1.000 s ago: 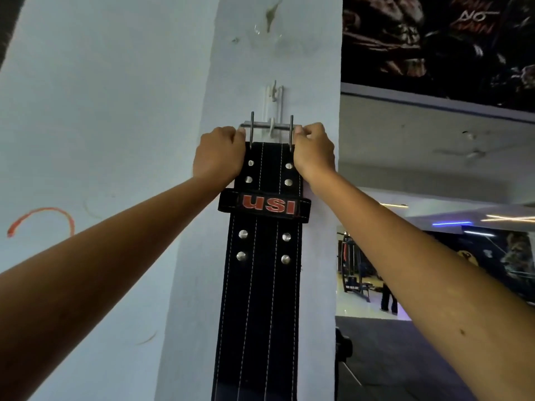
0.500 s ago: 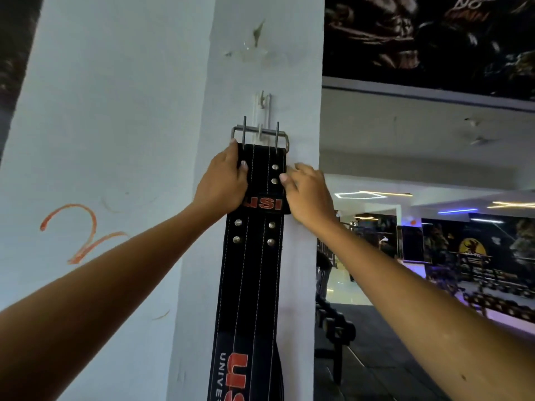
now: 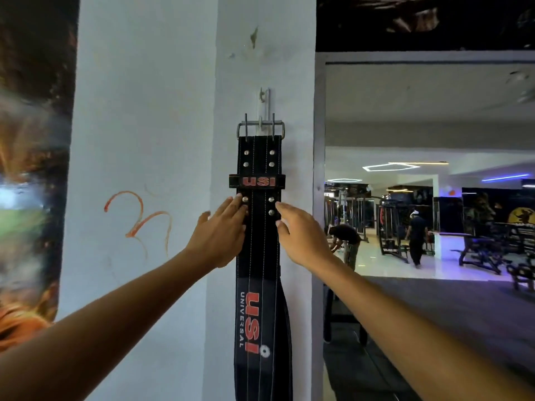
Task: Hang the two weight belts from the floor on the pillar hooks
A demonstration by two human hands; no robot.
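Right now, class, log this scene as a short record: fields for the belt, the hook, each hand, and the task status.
belt: black belt hangs straight down the pillar, buckle on top
hook: hook holds the buckle bar
left hand: left hand open, fingers at the belt's left edge
right hand: right hand open, fingers at the right edge
status: one belt hung; second belt not in view

A long black leather weight belt [image 3: 259,256] with white stitching, silver rivets and red "USI" lettering hangs straight down the front face of the white-painted pillar [image 3: 162,140]. Its steel double-prong buckle [image 3: 260,128], at the belt's 12 o'clock end, is caught over the lower prong of a small white metal hook [image 3: 265,105] fixed to the pillar. A black keeper loop [image 3: 257,181] marked "USI" crosses the strap just below the buckle, towards 6 o'clock.
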